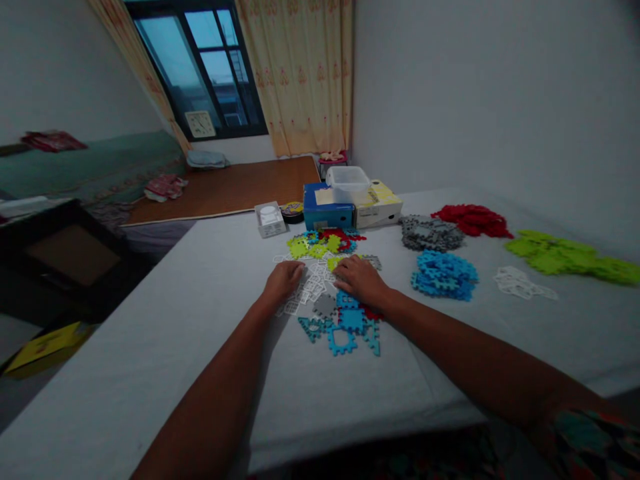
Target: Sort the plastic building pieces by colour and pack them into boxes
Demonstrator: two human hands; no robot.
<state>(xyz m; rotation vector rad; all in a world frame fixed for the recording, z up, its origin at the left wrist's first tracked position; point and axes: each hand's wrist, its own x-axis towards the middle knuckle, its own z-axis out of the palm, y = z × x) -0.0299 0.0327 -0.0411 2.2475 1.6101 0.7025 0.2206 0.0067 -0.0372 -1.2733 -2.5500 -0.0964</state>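
Observation:
A mixed heap of flat plastic puzzle pieces lies on the white-covered table. At its left edge my left hand (284,283) rests with fingers extended toward the white pieces (313,285), holding nothing that I can see. On the heap's right side my right hand (364,281) lies with its fingers spread, touching pieces; what is under the palm is hidden. Nearest me are blue notched pieces (351,320), one a blue frame with an open middle (342,341). A grey piece (326,306) lies between the hands. Lime-green pieces (315,247) and red ones (334,235) lie behind.
To the right are sorted piles: grey (431,233), red (471,220), blue (444,275), white (523,283) and lime-green (563,255). A blue box (327,212), a yellow-and-white box (380,205) and a clear plastic container (347,181) stand at the back, beside a small white box (270,220).

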